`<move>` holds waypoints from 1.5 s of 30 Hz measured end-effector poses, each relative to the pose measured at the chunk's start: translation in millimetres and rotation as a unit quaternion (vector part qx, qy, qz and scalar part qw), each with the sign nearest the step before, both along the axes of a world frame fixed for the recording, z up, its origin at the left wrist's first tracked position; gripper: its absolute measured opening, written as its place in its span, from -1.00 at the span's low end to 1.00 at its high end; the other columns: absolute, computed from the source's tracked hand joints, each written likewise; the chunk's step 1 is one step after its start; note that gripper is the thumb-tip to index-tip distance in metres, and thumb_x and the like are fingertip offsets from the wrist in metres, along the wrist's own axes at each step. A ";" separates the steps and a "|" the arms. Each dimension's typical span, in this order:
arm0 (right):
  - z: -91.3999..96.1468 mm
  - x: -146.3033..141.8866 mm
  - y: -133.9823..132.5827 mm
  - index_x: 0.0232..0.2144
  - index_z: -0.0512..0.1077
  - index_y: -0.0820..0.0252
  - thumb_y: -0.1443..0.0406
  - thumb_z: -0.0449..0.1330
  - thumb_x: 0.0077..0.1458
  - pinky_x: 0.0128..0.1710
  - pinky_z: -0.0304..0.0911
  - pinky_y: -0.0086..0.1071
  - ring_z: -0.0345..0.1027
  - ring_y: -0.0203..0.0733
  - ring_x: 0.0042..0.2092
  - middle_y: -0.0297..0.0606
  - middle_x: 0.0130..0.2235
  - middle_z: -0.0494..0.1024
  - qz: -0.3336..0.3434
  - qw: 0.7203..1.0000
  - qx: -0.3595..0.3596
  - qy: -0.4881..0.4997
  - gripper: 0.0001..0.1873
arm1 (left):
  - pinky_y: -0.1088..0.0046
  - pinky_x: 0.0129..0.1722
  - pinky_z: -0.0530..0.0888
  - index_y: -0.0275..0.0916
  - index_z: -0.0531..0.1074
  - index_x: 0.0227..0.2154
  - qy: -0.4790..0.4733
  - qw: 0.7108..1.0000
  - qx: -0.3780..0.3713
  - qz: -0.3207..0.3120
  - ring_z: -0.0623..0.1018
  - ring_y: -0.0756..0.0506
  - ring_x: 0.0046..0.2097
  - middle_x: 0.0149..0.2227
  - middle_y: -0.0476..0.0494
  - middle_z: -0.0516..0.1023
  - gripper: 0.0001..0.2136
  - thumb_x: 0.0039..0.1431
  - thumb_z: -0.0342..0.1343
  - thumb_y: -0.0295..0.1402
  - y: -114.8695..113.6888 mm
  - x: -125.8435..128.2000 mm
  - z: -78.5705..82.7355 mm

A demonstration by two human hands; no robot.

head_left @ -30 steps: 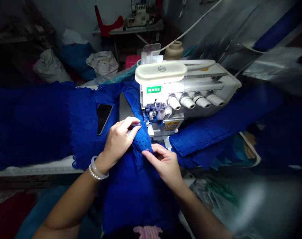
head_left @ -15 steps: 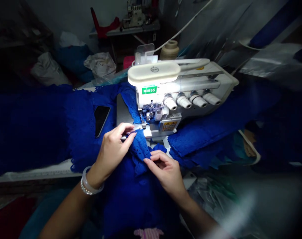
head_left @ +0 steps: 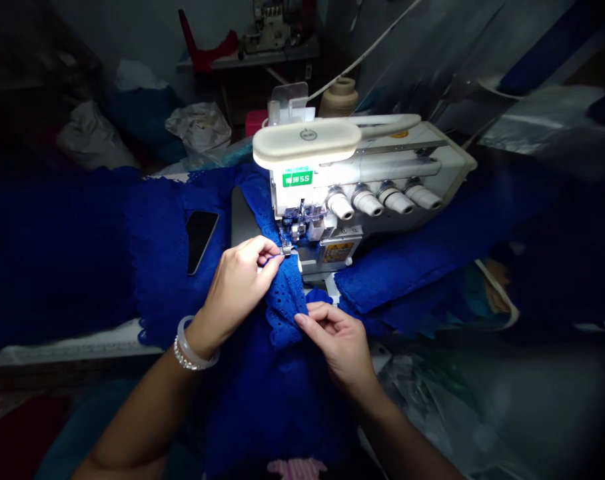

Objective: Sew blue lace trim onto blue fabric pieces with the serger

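Observation:
A white overlock sewing machine (head_left: 377,173) with a lit lamp stands in the middle. Blue eyelet fabric (head_left: 286,293) runs from my lap up under its presser foot (head_left: 288,250). My left hand (head_left: 240,283), with bracelets on the wrist, pinches the fabric's edge right at the presser foot. My right hand (head_left: 340,343) is closed on the fabric's right edge a little nearer to me. The fabric between both hands is folded into a narrow strip.
A dark phone (head_left: 200,230) lies on more blue fabric (head_left: 82,247) to the left. A folded blue piece (head_left: 407,267) lies right of the machine. A thread cone (head_left: 338,97) stands behind it. Bags and another table with a machine fill the dark background.
My left hand has shifted slightly forward to the presser foot, pinching the fabric edge. My right hand stays on the strip's right edge. The view has drifted a little.

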State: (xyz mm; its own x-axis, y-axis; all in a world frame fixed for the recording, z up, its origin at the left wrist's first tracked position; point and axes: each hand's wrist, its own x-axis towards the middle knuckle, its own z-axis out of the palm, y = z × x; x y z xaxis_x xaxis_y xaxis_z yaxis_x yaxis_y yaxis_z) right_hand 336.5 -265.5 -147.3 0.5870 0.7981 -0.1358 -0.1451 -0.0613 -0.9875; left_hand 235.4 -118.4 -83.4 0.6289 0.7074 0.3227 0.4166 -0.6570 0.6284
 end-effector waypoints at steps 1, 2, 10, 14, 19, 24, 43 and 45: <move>0.0 0.2 2.1 -0.61 0.47 0.19 0.15 0.40 -0.14 -0.19 0.34 -0.24 0.44 -0.09 -0.24 -0.22 -0.42 0.53 -0.004 1.000 0.006 0.003 -0.73 | 0.51 -0.36 0.37 -0.26 0.50 -0.37 -0.002 1.000 0.001 0.003 0.50 0.00 -0.40 -0.41 -0.02 0.56 -0.93 0.18 0.16 -0.38 1.8 0.0 0.0; 0.0 0.2 4.4 -0.61 0.48 0.18 0.15 0.40 -0.15 -0.19 0.34 -0.23 0.44 -0.09 -0.24 -0.23 -0.41 0.54 -0.008 1.000 0.013 0.004 -0.74 | 0.51 -0.36 0.38 -0.26 0.50 -0.37 -0.004 1.000 0.002 0.007 0.50 0.00 -0.40 -0.41 -0.03 0.56 -0.93 0.18 0.16 -0.38 3.8 -0.2 -0.1; 1.1 -1.5 16.1 -0.58 0.48 0.17 0.19 0.38 -0.08 -0.25 0.34 -0.27 0.40 -0.17 -0.27 -0.25 -0.36 0.49 -0.020 0.998 0.053 -0.022 -0.78 | 0.51 -0.37 0.36 -0.27 0.50 -0.39 -0.015 0.999 0.030 0.022 0.49 0.00 -0.41 -0.43 -0.04 0.56 -0.93 0.16 0.15 -0.40 12.9 5.4 -2.4; 0.7 -3.6 18.3 -0.58 0.46 0.17 0.16 0.38 -0.09 -0.31 0.34 -0.31 0.38 -0.20 -0.31 -0.25 -0.35 0.48 -0.012 0.999 0.045 -0.003 -0.75 | 0.50 -0.36 0.37 -0.26 0.49 -0.39 -0.013 0.999 0.038 0.021 0.50 0.00 -0.40 -0.43 -0.03 0.55 -0.93 0.16 0.15 -0.39 17.8 8.9 -4.2; 0.6 -7.0 31.2 -0.55 0.42 0.19 0.19 0.36 -0.09 -0.36 0.31 -0.38 0.33 -0.27 -0.37 -0.29 -0.35 0.44 -0.011 0.998 0.055 0.021 -0.77 | 0.46 -0.28 0.43 -0.27 0.49 -0.37 -0.008 0.996 0.087 0.019 0.52 -0.03 -0.34 -0.37 -0.07 0.55 -0.94 0.17 0.15 -0.41 36.5 10.9 -2.8; 0.8 -4.9 26.9 -0.47 0.47 0.17 0.28 0.30 0.02 -0.20 0.35 -0.32 0.40 -0.21 -0.27 -0.27 -0.33 0.48 0.078 0.992 0.071 -0.066 -0.90 | 0.35 -0.02 0.47 -0.26 0.47 -0.18 -0.060 0.981 0.159 -0.097 0.53 -0.09 -0.05 -0.13 -0.20 0.55 -0.83 0.22 0.03 -0.51 16.4 -15.1 -4.6; 18.4 5.1 -12.1 -0.34 0.53 0.14 0.20 0.17 0.21 -0.48 0.26 -0.46 0.28 -0.32 -0.50 -0.39 -0.49 0.50 0.169 0.981 -0.019 -0.098 -0.81 | 0.17 0.12 0.12 -0.09 0.36 0.16 0.032 0.970 0.098 -0.219 0.40 -0.21 0.18 0.14 -0.19 0.49 -0.53 0.39 -0.27 -0.05 1.2 -45.1 -28.4; 11.6 -10.1 -38.1 -0.42 0.51 0.16 0.21 0.14 0.24 -0.53 0.17 -0.49 0.25 -0.33 -0.52 -0.40 -0.53 0.47 0.252 0.958 -0.031 -0.132 -0.76 | 0.18 0.12 0.13 -0.09 0.38 0.14 0.029 0.970 0.076 -0.229 0.41 -0.21 0.17 0.12 -0.18 0.50 -0.51 0.38 -0.30 -0.03 4.6 -46.6 -25.7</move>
